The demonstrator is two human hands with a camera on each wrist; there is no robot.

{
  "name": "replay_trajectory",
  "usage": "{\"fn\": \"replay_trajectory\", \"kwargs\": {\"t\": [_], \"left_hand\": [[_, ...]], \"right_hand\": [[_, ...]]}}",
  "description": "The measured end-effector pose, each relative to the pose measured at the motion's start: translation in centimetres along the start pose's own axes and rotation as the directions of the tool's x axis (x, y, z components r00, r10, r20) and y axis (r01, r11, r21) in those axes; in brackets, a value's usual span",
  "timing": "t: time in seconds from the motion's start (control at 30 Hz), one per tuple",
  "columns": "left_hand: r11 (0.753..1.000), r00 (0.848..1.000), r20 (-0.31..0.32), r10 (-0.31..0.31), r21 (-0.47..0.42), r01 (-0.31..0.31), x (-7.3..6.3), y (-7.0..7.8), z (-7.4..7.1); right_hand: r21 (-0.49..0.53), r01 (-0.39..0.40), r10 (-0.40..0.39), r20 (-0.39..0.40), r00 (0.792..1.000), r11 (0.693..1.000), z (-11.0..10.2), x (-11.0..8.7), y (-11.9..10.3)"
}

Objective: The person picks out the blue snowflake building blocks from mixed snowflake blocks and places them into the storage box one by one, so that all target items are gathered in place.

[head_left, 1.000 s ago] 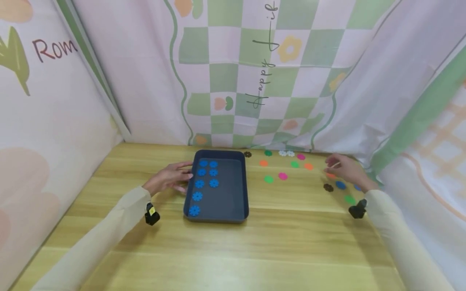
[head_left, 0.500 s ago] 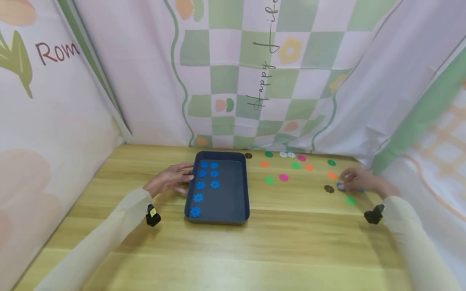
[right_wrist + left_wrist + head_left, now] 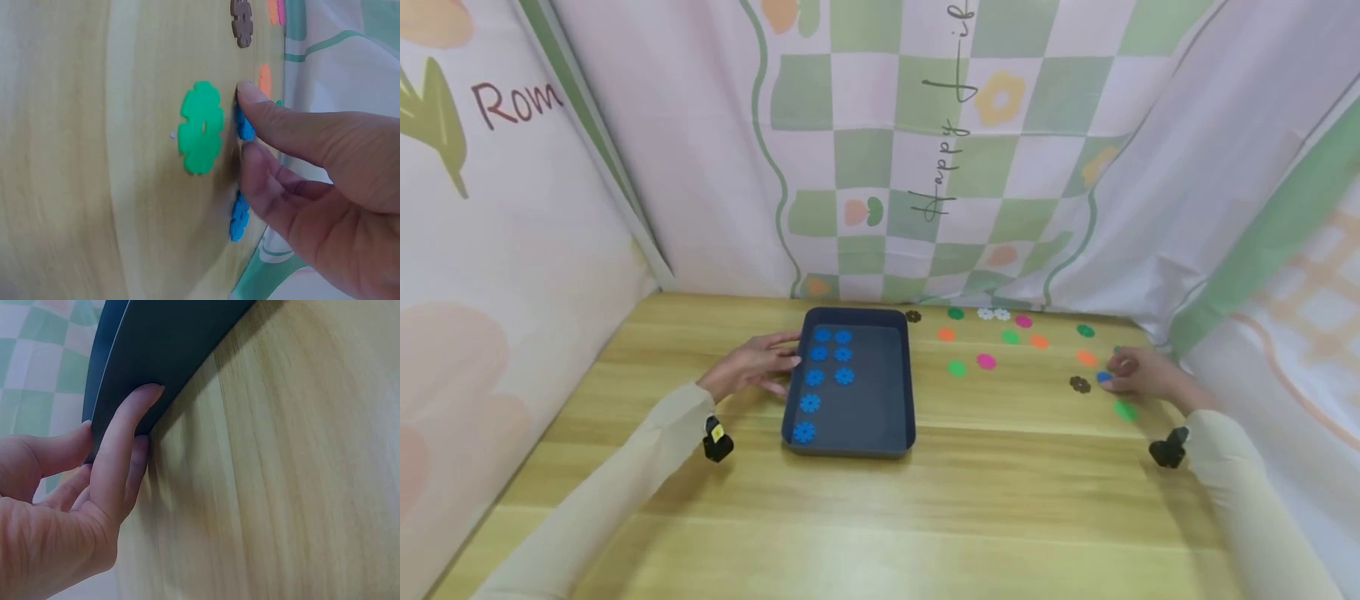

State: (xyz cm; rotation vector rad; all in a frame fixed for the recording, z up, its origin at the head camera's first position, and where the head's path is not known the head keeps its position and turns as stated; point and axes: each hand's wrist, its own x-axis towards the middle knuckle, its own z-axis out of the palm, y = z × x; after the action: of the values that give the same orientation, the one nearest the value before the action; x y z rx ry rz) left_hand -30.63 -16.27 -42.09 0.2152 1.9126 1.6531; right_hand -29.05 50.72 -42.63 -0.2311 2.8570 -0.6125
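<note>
A dark grey rectangular tray [image 3: 868,417] holds several blue flower-shaped plastic discs [image 3: 809,403] along its left part. My left hand [image 3: 752,367] grips the tray's left side, one fingertip at the rim; in the left wrist view a finger [image 3: 112,456] lies against the outer wall. At the right of the table my right hand [image 3: 1142,372] pinches a blue disc [image 3: 245,124] with thumb and forefinger, partly covering it. A second blue disc [image 3: 239,217] lies just below the fingers in the right wrist view, and a green disc [image 3: 200,128] lies beside them.
Between tray and right hand several loose discs lie on the wooden table [image 3: 985,492], among them a pink disc [image 3: 987,362], an orange disc [image 3: 1086,357] and a brown disc [image 3: 1080,384]. A patterned curtain [image 3: 925,167] hangs along the table's back edge.
My right hand has moved right and nearer from the orange disc to the blue disc and now pinches it, uncovering a dark green disc. The left hand stays at the tray.
</note>
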Motion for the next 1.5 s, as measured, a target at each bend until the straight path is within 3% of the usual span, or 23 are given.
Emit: {"fn": "replay_trajectory", "kwargs": {"t": [0.27,0.43,0.57,0.7,0.87,0.97,1.3,1.5], "left_hand": [[1.000,1.000,-0.006,0.001,-0.003,-0.001,0.1,0.0,0.0],[1.000,1.000,-0.006,0.008,0.003,-0.008,0.1,-0.1,0.0],[1.000,1.000,0.004,0.017,-0.004,-0.017,0.0,-0.2,0.0],[1.000,1.000,0.014,0.026,-0.013,-0.026,0.0,-0.2,0.1],[1.000,1.000,-0.001,0.011,-0.020,-0.011,0.1,-0.1,0.1],[1.000,1.000,-0.014,-0.002,-0.018,0.002,0.1,-0.1,0.0],[1.000,1.000,-0.025,-0.007,-0.009,0.006,0.3,0.1,0.1],[1.000,0.999,-0.028,-0.016,-0.021,0.015,0.1,0.1,0.2]], "right_hand": [[-0.009,-0.021,0.021,-0.039,0.999,1.000,-0.4,-0.1,-0.5],[0.037,-0.012,0.013,-0.036,0.999,0.999,-1.2,0.2,-2.5],[0.077,-0.019,0.021,-0.025,0.999,0.997,-1.6,0.7,-5.9],[0.160,0.025,-0.027,0.011,1.000,0.987,-1.5,1.4,-10.1],[0.326,0.127,-0.144,0.029,0.989,0.937,-0.2,2.9,-15.6],[0.389,0.179,-0.212,0.043,0.976,0.904,1.0,3.9,-18.6],[0.448,0.310,-0.365,0.040,0.930,0.839,4.2,7.1,-27.7],[0.467,0.321,-0.446,0.183,0.876,0.824,7.7,7.9,-32.2]]}}
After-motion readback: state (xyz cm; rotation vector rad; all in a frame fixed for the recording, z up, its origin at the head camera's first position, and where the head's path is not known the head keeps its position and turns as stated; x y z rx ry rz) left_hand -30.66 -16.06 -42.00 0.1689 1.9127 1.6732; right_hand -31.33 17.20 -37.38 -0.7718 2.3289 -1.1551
